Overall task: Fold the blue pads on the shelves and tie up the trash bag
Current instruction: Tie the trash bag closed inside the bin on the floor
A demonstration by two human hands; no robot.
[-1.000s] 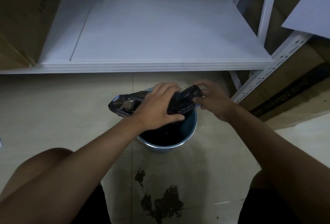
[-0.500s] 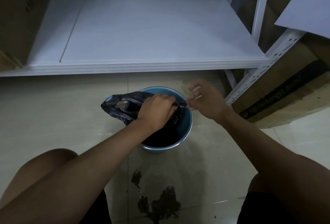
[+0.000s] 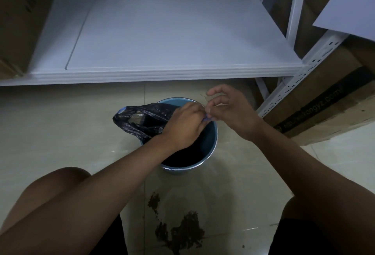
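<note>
Since a second ago the gathered neck of the black trash bag has dropped from above the bucket's rim, and the right hand now opens its upper fingers while the lower ones pinch a thin end. The left hand grips the bag's bunched plastic over the blue bucket, on the tiled floor before the white shelf.

The left hand covers the gathered neck of the black trash bag, so its grip there is hidden. What the right hand pinches is too small to tell. The bucket interior is dark. The cardboard box print runs blurred, and the frame's edges cut off the box.
</note>
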